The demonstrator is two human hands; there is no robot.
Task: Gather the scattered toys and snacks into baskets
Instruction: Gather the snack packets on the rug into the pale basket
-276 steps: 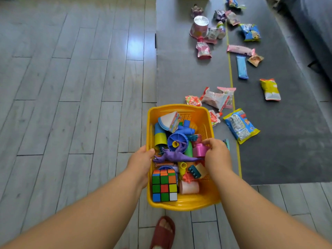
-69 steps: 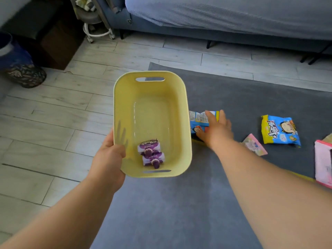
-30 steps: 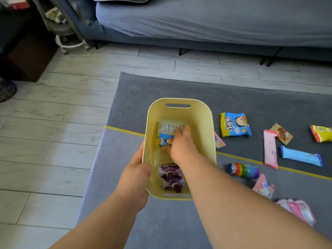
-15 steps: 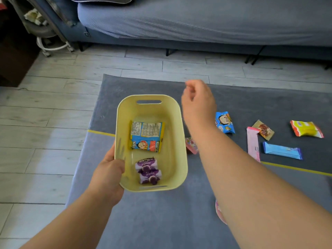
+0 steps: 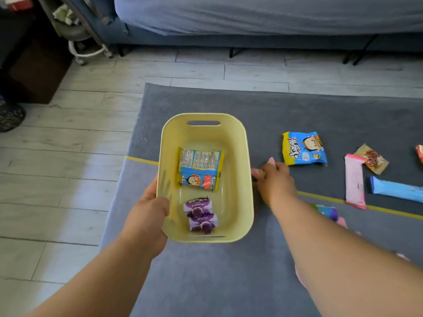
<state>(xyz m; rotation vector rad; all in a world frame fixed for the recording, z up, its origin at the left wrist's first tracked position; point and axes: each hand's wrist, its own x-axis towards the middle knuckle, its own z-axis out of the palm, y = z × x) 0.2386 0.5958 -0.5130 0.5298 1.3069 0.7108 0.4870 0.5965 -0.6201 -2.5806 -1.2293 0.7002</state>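
Observation:
A pale yellow basket [image 5: 242,143] sits over the grey rug, and my left hand [image 5: 148,213] grips its left rim. Inside lie a blue snack packet [image 5: 200,168] and two purple jelly cups [image 5: 200,216]. Just right of the basket, my right hand [image 5: 275,183] closes its fingers on a small pink packet [image 5: 271,160] on the rug. Further right lie a blue cartoon snack bag [image 5: 303,148], a long pink packet [image 5: 354,180], a blue bar [image 5: 398,188] and a small brown packet [image 5: 372,158].
A grey sofa [image 5: 251,17] runs along the back, its legs on the pale wood floor [image 5: 68,156]. A rainbow-coloured tube [image 5: 327,211] and more pink packets lie by my right forearm. A wheeled stand [image 5: 84,49] is at the back left.
My right hand let go of the blue snack packet in the basket, rose above it, then came down on the right and closed on the small pink packet.

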